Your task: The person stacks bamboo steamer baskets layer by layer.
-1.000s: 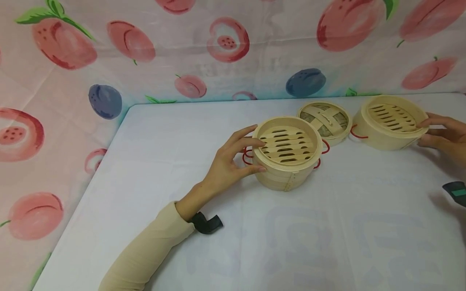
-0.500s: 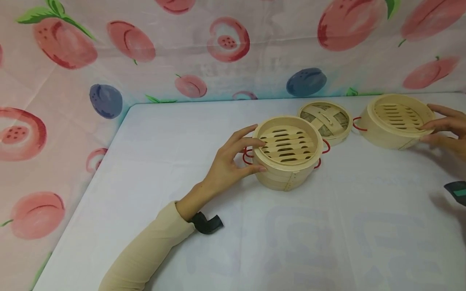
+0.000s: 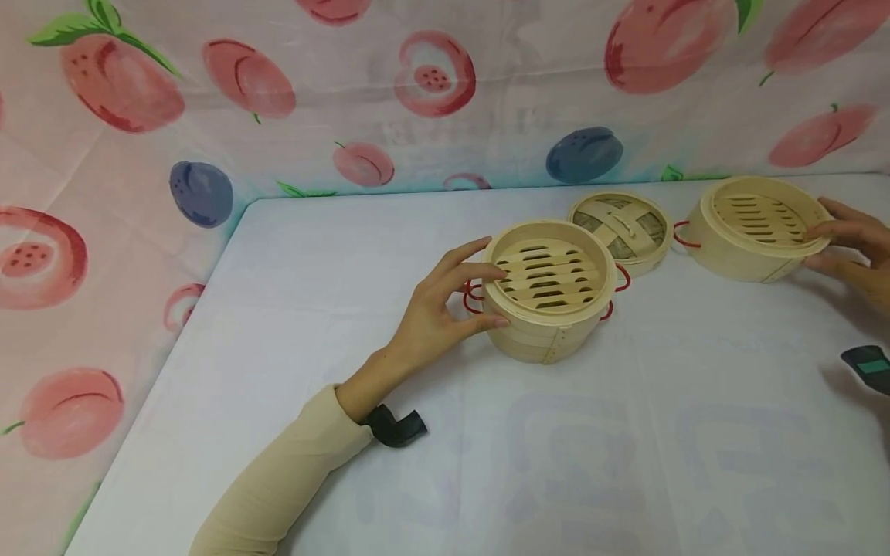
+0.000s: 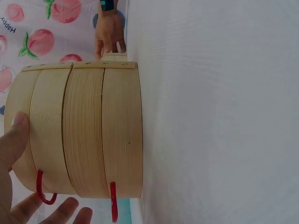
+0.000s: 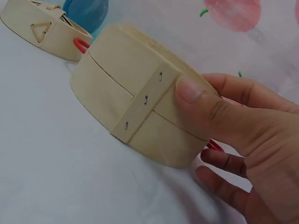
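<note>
Left grip (image 3: 445,301) pinches rim of stacked steamer (image 3: 542,301). Right grip (image 3: 858,243) pinches single tier (image 3: 740,251); woven lid (image 3: 621,228) between, on bench (image 3: 626,463).

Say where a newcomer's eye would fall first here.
Probably the fruit-printed cloth behind the white table. Near the middle, the left hand grips a bamboo steamer stack with red handles. Far right, the right hand holds another steamer, a woven lid to its left.

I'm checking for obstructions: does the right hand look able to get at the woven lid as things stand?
Probably not directly: the right hand holds a steamer basket, which is between it and the woven lid.
</note>
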`<state>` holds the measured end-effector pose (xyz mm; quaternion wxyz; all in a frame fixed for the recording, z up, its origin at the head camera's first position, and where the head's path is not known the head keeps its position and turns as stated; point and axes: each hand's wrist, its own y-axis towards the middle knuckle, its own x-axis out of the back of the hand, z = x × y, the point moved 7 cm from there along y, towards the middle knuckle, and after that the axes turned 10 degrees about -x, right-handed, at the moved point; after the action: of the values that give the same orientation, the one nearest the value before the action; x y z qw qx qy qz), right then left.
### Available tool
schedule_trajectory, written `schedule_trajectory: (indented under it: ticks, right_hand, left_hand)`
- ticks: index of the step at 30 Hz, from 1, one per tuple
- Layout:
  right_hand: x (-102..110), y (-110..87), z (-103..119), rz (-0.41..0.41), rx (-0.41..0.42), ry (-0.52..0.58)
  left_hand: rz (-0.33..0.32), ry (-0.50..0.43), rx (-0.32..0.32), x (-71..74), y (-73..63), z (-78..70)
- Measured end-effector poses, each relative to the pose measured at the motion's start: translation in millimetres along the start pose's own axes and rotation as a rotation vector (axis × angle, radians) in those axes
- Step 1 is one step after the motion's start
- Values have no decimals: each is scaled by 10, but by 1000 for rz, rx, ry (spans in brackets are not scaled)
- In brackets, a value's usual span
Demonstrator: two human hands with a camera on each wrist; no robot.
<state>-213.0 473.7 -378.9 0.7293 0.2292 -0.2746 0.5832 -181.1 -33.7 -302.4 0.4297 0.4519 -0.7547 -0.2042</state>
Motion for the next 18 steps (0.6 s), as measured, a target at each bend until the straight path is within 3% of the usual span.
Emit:
schedule_trajectory:
  ticks: [5, 12, 15, 18]
  right_hand:
    - [45, 38, 79, -15, 10, 3]
    - [89, 57, 287, -38, 155, 49]
    - [96, 50, 393, -11, 160, 50]
    - [107, 24, 550, -7, 198, 125]
  left_hand:
    - [0, 0, 6, 3, -1, 6]
    - [6, 6, 8, -7, 7, 17]
    - [6, 7, 13, -5, 5, 15]
    - [6, 10, 18, 1, -1, 9]
